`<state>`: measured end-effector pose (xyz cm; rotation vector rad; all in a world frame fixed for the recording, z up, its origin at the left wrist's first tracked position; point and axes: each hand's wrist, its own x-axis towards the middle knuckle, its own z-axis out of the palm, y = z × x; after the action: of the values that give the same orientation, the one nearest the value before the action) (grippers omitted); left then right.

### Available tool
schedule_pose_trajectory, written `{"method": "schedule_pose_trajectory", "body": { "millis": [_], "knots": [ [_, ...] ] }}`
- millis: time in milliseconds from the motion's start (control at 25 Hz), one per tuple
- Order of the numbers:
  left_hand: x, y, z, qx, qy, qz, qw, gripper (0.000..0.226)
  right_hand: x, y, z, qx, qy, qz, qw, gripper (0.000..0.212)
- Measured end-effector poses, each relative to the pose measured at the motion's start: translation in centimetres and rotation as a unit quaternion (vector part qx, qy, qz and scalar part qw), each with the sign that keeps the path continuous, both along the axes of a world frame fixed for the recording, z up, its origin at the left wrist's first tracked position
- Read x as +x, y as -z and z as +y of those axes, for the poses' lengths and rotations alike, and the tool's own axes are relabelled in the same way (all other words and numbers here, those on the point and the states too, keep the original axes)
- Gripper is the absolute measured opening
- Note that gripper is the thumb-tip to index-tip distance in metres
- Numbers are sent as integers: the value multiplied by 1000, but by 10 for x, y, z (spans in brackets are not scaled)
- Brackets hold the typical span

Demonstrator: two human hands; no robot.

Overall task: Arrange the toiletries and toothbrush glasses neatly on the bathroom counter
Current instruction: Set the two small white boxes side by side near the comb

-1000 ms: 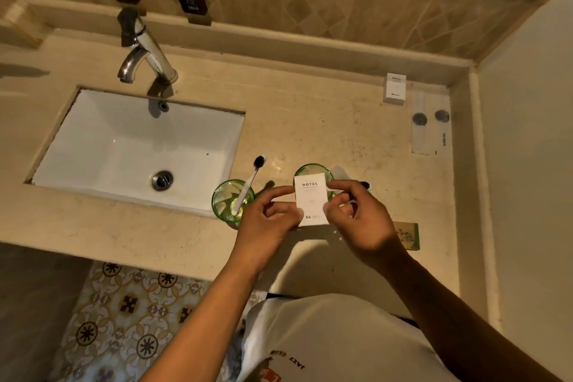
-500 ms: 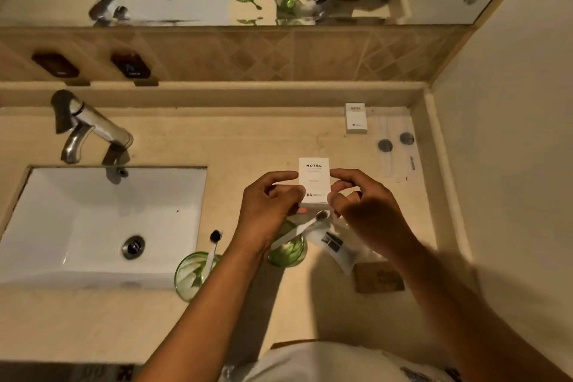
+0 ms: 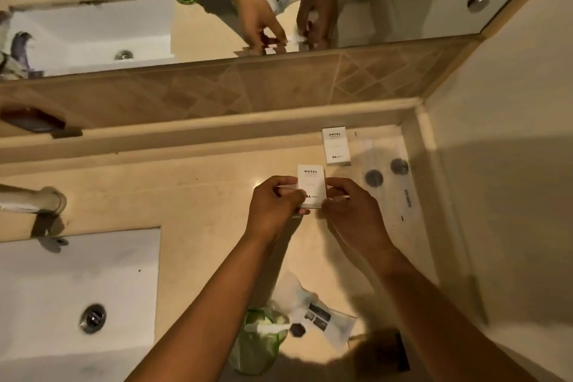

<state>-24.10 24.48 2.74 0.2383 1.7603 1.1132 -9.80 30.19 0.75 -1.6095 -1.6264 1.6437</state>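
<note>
A small white box marked HOTEL (image 3: 312, 184) is pinched between my left hand (image 3: 274, 206) and my right hand (image 3: 348, 211), low over the beige counter (image 3: 198, 195). A second matching HOTEL box (image 3: 336, 146) lies just beyond it near the back ledge. Close to me stands a green glass (image 3: 257, 341) with a toothbrush in it, partly hidden by my left forearm. A white toiletry sachet (image 3: 322, 316) lies beside the glass.
The white sink (image 3: 74, 288) fills the lower left, with the tap (image 3: 34, 198) behind it. A clear packet with two dark round caps (image 3: 387, 174) lies by the right wall. A brown packet (image 3: 387, 350) sits at the counter's front. The mirror spans the top.
Both hands have carried the HOTEL box away from me, from above the green glasses toward the second box at the back. The view has tilted up toward the mirror.
</note>
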Motion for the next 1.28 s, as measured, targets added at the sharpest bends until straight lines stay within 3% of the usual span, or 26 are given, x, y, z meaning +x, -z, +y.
{"method": "schedule_pose_trajectory", "body": {
  "millis": [120,280,520,600,720,800,960,1280],
  "knots": [
    [-2,22,18,-25,24,20,999,28,-8,21,11,26,-23,-52,998,47],
    [-5,47,24,-49,102,112,987,32,-10,38,16,93,-58,-106,988,46],
    [3,61,16,-28,172,285,943,51,-3,57,12,352,-111,-114,922,33],
    [2,62,8,20,236,404,884,55,2,55,21,410,-94,-124,899,25],
    [1,66,2,65,340,554,757,43,8,53,42,318,-36,-113,941,31],
    [2,74,4,54,367,572,732,38,6,51,55,242,-47,-140,959,41],
    [-2,82,18,72,357,550,752,32,-9,48,71,225,-104,-202,948,44],
    [-18,84,60,92,316,521,788,31,-18,51,83,228,-109,-208,945,38]
  ]
}}
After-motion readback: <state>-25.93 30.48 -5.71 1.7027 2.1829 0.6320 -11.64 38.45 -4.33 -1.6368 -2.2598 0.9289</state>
